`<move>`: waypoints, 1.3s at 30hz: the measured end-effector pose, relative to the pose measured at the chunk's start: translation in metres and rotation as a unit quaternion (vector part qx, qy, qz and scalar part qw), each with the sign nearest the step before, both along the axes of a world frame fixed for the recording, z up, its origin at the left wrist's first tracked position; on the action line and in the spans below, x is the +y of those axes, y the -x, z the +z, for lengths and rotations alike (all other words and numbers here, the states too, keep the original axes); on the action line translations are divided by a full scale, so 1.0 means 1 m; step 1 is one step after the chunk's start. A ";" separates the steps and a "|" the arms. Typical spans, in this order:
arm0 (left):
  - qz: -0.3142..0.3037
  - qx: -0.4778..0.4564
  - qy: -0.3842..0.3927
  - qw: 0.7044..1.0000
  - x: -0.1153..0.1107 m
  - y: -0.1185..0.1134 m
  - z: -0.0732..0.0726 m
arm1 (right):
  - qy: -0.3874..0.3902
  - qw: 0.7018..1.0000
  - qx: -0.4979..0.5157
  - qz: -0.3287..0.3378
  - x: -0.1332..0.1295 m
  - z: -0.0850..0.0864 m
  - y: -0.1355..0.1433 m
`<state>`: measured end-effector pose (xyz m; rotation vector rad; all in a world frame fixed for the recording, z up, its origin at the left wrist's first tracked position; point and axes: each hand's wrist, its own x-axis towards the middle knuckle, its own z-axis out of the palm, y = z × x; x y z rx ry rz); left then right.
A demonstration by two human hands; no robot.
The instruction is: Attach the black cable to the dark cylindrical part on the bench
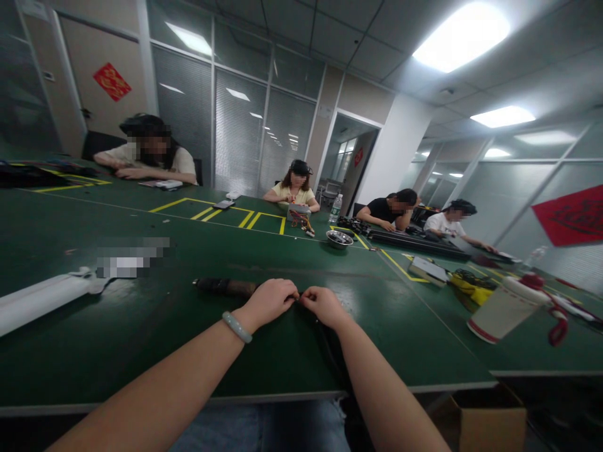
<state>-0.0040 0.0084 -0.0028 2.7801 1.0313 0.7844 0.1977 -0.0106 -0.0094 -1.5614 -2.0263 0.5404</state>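
Note:
A dark, stick-shaped tool [226, 287] with a small metal tip lies on the green table, its tip pointing left; it looks like an electric screwdriver. Its rear end disappears behind my left hand [276, 298], which wears a bangle at the wrist. The fingers of that hand are closed in a pinch at the black cord. Almost touching it, my right hand [323, 306] also pinches the cord with thumb and forefinger. From there the black cord [325, 342] runs toward the table's front edge, partly behind my right forearm. The exact spot between the fingertips is too small to make out.
A white stand-like object [47, 298] lies on the left. Farther off are a metal bowl [339, 238], a water bottle [336, 208] and a box with wires [299, 213]. A white cup [506, 307] stands right. Several people sit across the table. A cardboard box [490, 420] is below.

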 end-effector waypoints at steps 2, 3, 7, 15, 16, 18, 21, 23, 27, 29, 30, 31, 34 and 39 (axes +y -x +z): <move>-0.001 0.003 -0.001 1.000 0.000 0.000 0.001 | 0.003 1.000 -0.003 -0.009 -0.001 0.001 0.000; -0.003 0.004 -0.002 1.000 0.000 0.001 0.001 | 0.006 1.000 -0.004 -0.013 -0.001 0.001 0.001; 0.000 0.000 -0.007 1.000 0.001 0.000 -0.002 | 0.017 1.000 -0.013 -0.016 -0.001 0.005 0.001; 0.026 -0.014 -0.012 1.000 0.004 -0.002 -0.008 | 0.008 0.999 -0.027 -0.017 -0.002 0.005 0.004; 0.023 -0.013 -0.012 1.000 0.004 -0.002 -0.008 | 0.008 0.999 -0.027 -0.019 -0.002 0.005 0.004; 0.020 -0.012 -0.011 1.000 0.004 -0.002 -0.008 | 0.009 0.999 -0.028 -0.025 -0.002 0.005 0.004; 0.016 -0.015 -0.012 1.000 0.004 -0.002 -0.007 | 0.012 0.999 -0.030 -0.029 -0.002 0.005 0.004; 0.015 -0.015 -0.014 1.000 0.004 -0.002 -0.006 | 0.017 0.999 -0.032 -0.027 -0.002 0.005 0.003; 0.010 -0.009 -0.019 1.000 0.003 -0.001 -0.005 | 0.028 0.999 -0.030 -0.032 -0.003 0.006 0.003; 0.008 -0.005 -0.029 1.000 0.002 -0.001 -0.004 | 0.034 0.998 -0.029 -0.038 -0.003 0.006 0.003; 0.008 -0.003 -0.036 0.999 0.001 -0.002 -0.003 | 0.036 0.998 -0.030 -0.038 -0.003 0.006 0.003; 0.009 -0.001 -0.042 0.999 0.001 -0.002 -0.002 | 0.035 0.998 -0.030 -0.038 -0.003 0.006 0.003; 0.013 -0.004 -0.056 0.998 -0.002 -0.005 -0.001 | 0.029 0.998 -0.031 -0.035 -0.002 0.005 0.003; 0.025 -0.022 -0.055 0.998 -0.005 -0.008 -0.003 | 0.023 0.999 -0.025 -0.031 0.000 0.002 0.005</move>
